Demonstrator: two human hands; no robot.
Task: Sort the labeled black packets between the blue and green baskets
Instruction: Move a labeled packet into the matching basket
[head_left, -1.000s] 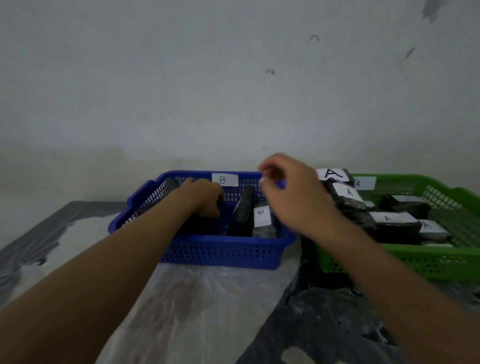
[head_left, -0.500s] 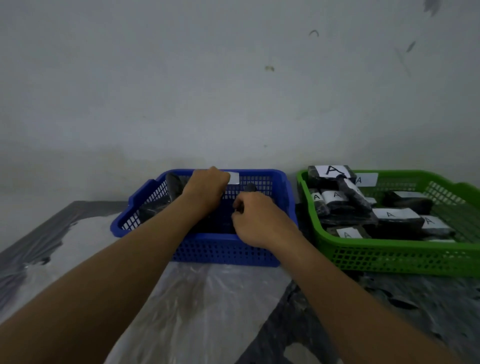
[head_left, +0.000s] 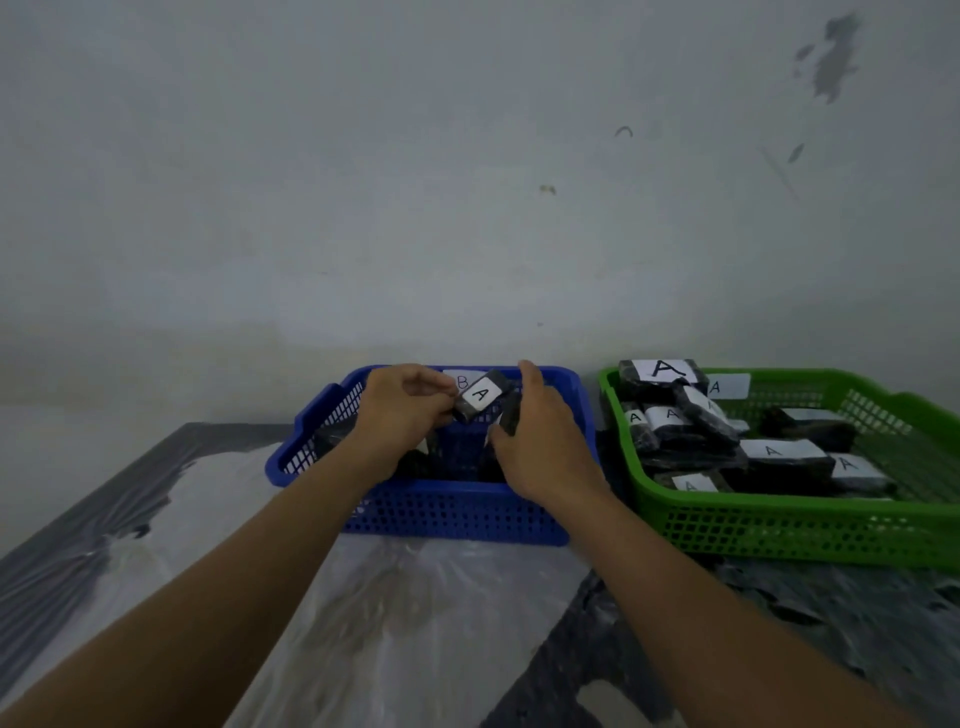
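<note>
while gripped: one packet (head_left: 480, 399), two hands

Plain grey-white wall (head_left: 467, 182) fills upper half, dim even light. Dark scuff marks (head_left: 831, 62) near upper right corner, small brown spot (head_left: 547, 189) near middle. Table (head_left: 779, 623) dark, butts against wall. Crinkled clear plastic sheet (head_left: 405, 613) covers table's left and front part, wrinkles run toward left edge.

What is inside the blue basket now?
In the blue basket dark packets lie low. The left hand pinches a packet labeled A above them. Hands hide their labels.
</note>
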